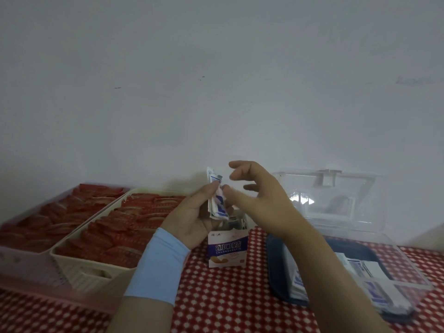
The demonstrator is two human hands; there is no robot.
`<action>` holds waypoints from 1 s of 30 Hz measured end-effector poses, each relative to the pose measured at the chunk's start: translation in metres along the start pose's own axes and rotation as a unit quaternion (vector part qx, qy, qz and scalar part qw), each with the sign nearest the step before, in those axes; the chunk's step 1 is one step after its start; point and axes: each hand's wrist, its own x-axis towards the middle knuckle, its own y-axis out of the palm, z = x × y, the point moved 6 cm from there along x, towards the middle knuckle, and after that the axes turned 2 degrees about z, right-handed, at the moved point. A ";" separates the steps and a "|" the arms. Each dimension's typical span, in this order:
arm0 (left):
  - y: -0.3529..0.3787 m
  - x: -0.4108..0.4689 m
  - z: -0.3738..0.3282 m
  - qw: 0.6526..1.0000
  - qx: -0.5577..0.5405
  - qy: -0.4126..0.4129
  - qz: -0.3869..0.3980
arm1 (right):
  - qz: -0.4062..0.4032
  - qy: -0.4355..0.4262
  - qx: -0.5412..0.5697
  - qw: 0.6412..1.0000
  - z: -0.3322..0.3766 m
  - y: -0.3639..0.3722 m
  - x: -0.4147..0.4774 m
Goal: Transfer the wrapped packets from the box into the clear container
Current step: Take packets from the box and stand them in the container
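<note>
A small white and purple box point(227, 251) stands open on the red checked cloth at the centre. Just above it, my left hand point(192, 217) grips a bunch of white and blue wrapped packets point(217, 200). My right hand point(254, 200) hovers beside them with its fingers spread; the thumb touches the bunch. At the right lies the clear container point(408, 267) with its lid point(336, 198) raised against the wall. Several packets point(374, 272) lie inside it. My right forearm hides the container's left part.
A cream basket point(79, 263) and a pink tray point(21, 263), both full of red packets, fill the left side of the table. A dark blue tray point(276, 265) lies under the clear container. A white wall stands close behind.
</note>
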 end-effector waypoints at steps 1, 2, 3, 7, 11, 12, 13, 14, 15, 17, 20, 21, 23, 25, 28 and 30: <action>0.000 -0.001 -0.001 1.000 -0.005 0.000 -0.005 | 0.040 -0.019 -0.037 0.998 0.004 0.003 -0.002; -0.001 -0.001 -0.001 1.000 0.001 -0.001 -0.008 | 0.080 -0.032 -0.081 0.993 0.008 0.007 -0.005; -0.002 -0.002 -0.001 1.000 0.012 -0.007 -0.009 | 0.107 -0.043 -0.125 0.985 0.009 0.011 -0.006; -0.001 -0.002 0.004 0.998 0.038 -0.025 0.032 | 0.107 -0.094 -0.163 0.976 0.010 0.019 -0.005; -0.002 -0.001 0.006 0.997 0.044 -0.023 0.053 | 0.073 -0.115 -0.126 0.983 0.009 0.016 -0.004; -0.002 0.000 0.007 0.997 0.040 -0.026 0.060 | 0.063 -0.121 -0.129 0.982 0.010 0.015 -0.004; -0.002 -0.001 0.007 0.997 0.036 -0.030 0.066 | 0.057 -0.123 -0.132 0.982 0.011 0.014 -0.004; -0.001 -0.002 0.007 0.996 0.036 -0.036 0.069 | 0.055 -0.122 -0.138 0.981 0.011 0.014 -0.004; -0.001 -0.002 0.007 0.996 0.037 -0.040 0.069 | 0.057 -0.121 -0.146 0.980 0.011 0.014 -0.004; 0.000 -0.003 0.007 0.996 0.039 -0.043 0.074 | 0.068 -0.119 -0.153 0.979 0.008 0.016 -0.004; 0.001 -0.004 0.006 0.994 0.051 -0.042 0.085 | 0.093 -0.103 -0.134 0.981 0.007 0.020 -0.004; 0.001 -0.005 0.006 0.994 0.052 -0.043 0.089 | 0.104 -0.092 -0.122 0.983 0.006 0.020 -0.005; 0.000 -0.005 0.006 0.993 0.057 -0.045 0.091 | 0.119 -0.058 -0.083 0.988 0.002 0.017 -0.006; 0.001 -0.008 0.006 0.992 0.073 -0.046 0.095 | 0.119 -0.016 0.008 0.993 -0.003 0.012 -0.007; 0.003 -0.011 0.007 0.989 0.108 -0.049 0.090 | 0.062 0.023 0.088 0.994 -0.014 0.000 -0.003; 0.004 -0.012 0.008 0.988 0.124 -0.048 0.083 | 0.055 0.025 0.068 0.996 -0.017 -0.005 -0.001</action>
